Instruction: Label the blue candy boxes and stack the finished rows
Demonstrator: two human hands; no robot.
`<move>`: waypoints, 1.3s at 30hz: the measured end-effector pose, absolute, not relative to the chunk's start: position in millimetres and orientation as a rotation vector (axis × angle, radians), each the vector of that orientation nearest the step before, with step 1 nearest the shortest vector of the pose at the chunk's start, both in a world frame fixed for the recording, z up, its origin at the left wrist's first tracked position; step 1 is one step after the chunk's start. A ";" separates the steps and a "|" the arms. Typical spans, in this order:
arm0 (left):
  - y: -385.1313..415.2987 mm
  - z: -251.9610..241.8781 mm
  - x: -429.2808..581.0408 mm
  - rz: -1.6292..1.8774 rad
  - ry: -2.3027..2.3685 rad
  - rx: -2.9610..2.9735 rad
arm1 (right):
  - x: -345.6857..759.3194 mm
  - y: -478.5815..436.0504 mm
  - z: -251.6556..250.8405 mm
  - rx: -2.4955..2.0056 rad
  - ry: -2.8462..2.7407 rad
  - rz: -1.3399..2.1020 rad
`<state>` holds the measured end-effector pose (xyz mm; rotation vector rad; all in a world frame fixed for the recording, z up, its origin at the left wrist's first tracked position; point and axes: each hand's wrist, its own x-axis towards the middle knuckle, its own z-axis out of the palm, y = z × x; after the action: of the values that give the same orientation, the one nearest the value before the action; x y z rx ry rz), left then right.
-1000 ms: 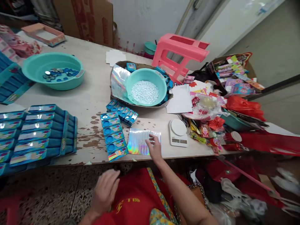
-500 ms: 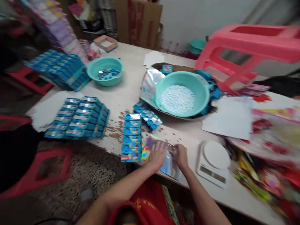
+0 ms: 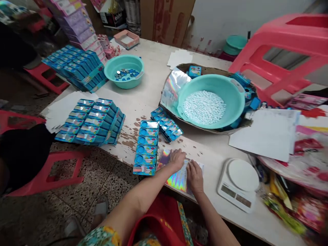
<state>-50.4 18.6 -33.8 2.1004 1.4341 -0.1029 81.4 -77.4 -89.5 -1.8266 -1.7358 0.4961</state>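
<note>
A shiny holographic sheet lies at the table's front edge, throwing rainbow reflections. My left hand rests at its far edge with fingers bent and drawn together. Close beside it, my right hand has its fingers curled together on the sheet's right part; its fingertips are partly hidden. Left of the sheet stands a row of small blue tins with round recesses and printed labels. Several more blue tins lie in a slanted row behind it.
A turquoise basin of white tablets sits in a cardboard tray. White kitchen scales stand at right. Stacked blue tins and a smaller basin with blue pieces are at left. A pink stool stands upside down at back right.
My left hand has gone from lying flat on the sheet to bent fingers at its far edge. My right hand has shifted slightly towards me. The view has swung a little left.
</note>
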 end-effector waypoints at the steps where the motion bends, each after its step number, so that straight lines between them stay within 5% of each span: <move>1: 19.3 -35.2 -50.4 -0.104 1.434 2.095 | 81.1 -75.9 -84.6 -1.837 -1.695 0.499; 15: 20.4 -28.5 -48.2 0.002 1.465 2.022 | 104.6 -90.2 42.8 -1.942 -1.507 0.621; 21: -1.4 39.8 -59.7 0.661 1.036 1.445 | 87.9 -96.3 112.4 -1.886 -1.288 0.772; 25: -22.2 93.7 -83.9 0.541 0.694 1.202 | 70.2 -96.2 126.0 -1.786 -1.207 0.939; 39: -30.2 154.7 -234.6 0.651 1.253 1.006 | -64.2 -56.6 145.2 -1.463 -1.004 1.337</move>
<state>-234.6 -30.2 154.7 1.0061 1.2530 0.6506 -64.2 -56.6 145.2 -1.4627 -1.0044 1.3373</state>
